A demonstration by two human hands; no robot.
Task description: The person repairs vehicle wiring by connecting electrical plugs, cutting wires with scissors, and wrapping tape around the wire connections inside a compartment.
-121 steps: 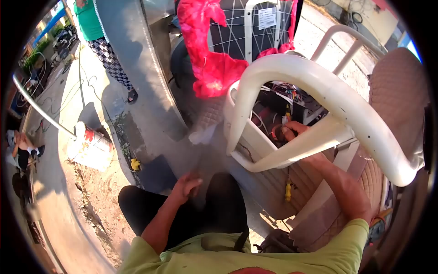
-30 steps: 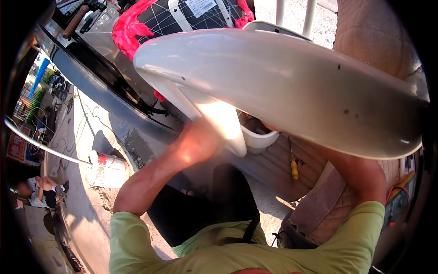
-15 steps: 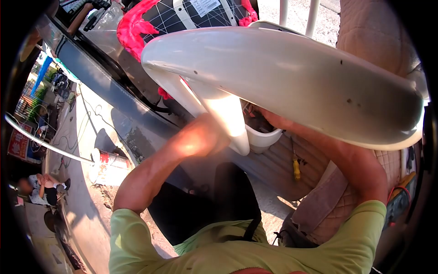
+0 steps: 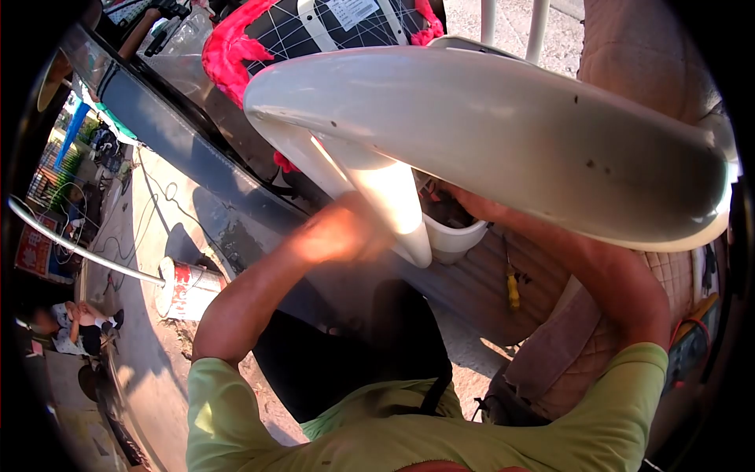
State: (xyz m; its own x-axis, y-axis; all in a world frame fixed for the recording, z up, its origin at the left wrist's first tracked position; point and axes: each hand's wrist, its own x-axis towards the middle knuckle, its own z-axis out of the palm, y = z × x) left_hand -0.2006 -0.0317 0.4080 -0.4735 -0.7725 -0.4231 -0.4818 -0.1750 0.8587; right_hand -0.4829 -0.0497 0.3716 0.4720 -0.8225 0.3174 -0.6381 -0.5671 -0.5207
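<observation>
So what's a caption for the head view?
Right hand under white frame, left hand beside it, yellow-handled tool nearby.

L hand (image 4: 351, 226) up fr lap, now nr white frame (image 4: 472, 130); R hand (image 4: 469, 202) more hidden.

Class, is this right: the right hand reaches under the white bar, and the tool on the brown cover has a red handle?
Not quite: the tool on the brown cover has a yellow handle, as the head view shows. The right hand reaches under the white bar.
</observation>
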